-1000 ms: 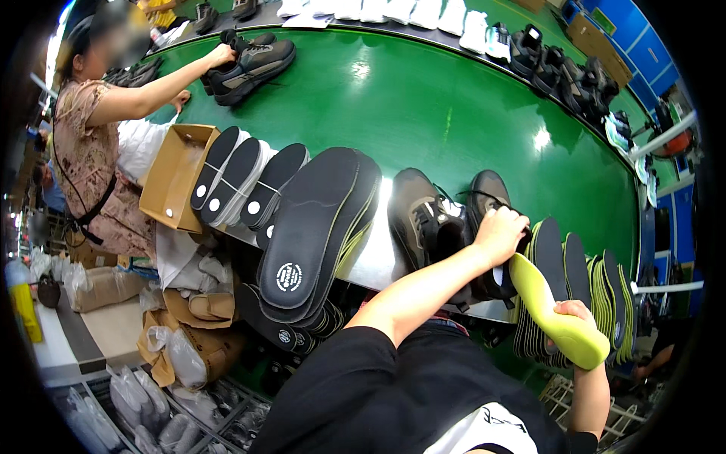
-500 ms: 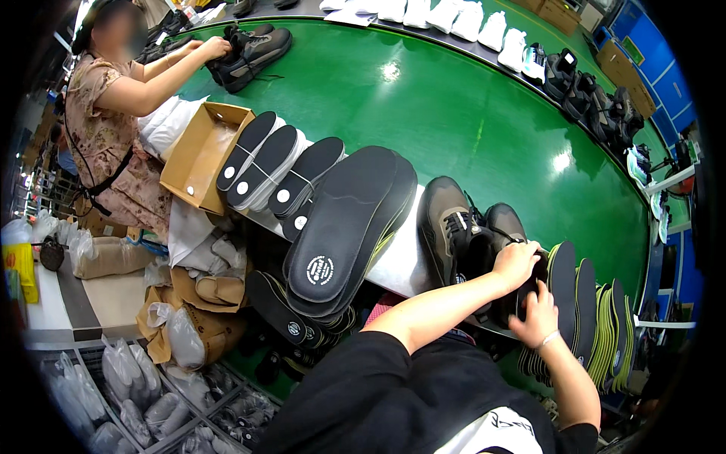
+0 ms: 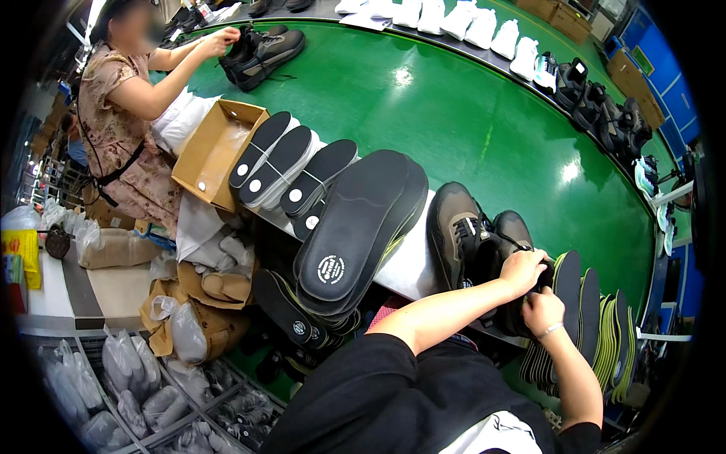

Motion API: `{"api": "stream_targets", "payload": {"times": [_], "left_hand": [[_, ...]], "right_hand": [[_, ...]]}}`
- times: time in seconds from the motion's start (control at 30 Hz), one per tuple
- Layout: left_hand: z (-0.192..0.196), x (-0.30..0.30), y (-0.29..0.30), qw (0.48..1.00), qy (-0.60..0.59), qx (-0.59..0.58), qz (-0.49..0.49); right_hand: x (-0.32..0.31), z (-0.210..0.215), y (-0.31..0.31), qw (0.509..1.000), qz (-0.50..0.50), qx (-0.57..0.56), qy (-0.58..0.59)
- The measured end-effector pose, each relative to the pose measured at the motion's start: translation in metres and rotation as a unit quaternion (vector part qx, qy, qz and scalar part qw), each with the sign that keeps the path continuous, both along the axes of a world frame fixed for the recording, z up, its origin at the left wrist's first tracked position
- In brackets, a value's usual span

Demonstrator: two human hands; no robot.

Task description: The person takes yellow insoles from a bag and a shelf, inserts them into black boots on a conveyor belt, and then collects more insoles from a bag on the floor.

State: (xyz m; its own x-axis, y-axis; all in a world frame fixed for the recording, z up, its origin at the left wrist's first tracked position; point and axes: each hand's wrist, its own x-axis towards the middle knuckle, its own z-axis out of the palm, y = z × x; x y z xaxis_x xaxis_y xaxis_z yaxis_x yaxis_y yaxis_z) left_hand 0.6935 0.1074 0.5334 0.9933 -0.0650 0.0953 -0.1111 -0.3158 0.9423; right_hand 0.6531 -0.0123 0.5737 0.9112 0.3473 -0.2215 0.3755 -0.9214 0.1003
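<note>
A brown and black lace-up shoe [image 3: 513,225] stands at the near table edge with its toe pointing away. My left hand [image 3: 522,272] is closed on the collar of this shoe, reaching across from its left. Against the shoe's heel end, my right hand [image 3: 543,312] has its fingers curled together; a dark part at the fingertips is too hidden to make out. The inside of the shoe is mostly covered by my hands. Its matching shoe [image 3: 454,227] sits just to the left, laces up, touching nothing in my hands.
Stacked black insoles [image 3: 355,219] lie left of the shoes, and green-edged insoles [image 3: 605,340] stand at the right. An open cardboard box [image 3: 198,181] is farther left. Across the green table [image 3: 454,98], a person [image 3: 125,113] handles another shoe [image 3: 265,54]. White-wrapped shoes [image 3: 480,29] line the far edge.
My right hand's fingers, spread before, are now curled together at the shoe's heel. My left hand stays at the collar. The whole view has shifted slightly.
</note>
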Motion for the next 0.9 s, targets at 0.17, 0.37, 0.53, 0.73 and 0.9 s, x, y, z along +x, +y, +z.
{"api": "stream_targets", "payload": {"times": [0.17,0.37,0.53,0.73,0.9], "left_hand": [[-0.002,-0.003,0.003,1.000,-0.024,-0.014,0.008],[-0.002,-0.005,0.007,1.000,-0.025,-0.013,-0.002],[-0.001,-0.009,0.009,0.999,-0.028,-0.024,-0.001],[0.004,-0.008,0.005,0.998,0.023,0.039,-0.034],[-0.013,-0.001,0.005,0.985,0.064,-0.146,-0.061]], "right_hand": [[0.014,-0.025,0.004,0.988,0.050,-0.132,0.062],[0.043,-0.028,0.012,0.947,0.066,-0.183,0.255],[0.041,-0.013,-0.007,0.926,-0.161,0.160,0.300],[0.018,0.034,0.022,0.955,-0.021,-0.149,0.257],[0.009,0.009,0.023,0.978,-0.031,-0.102,0.179]]}}
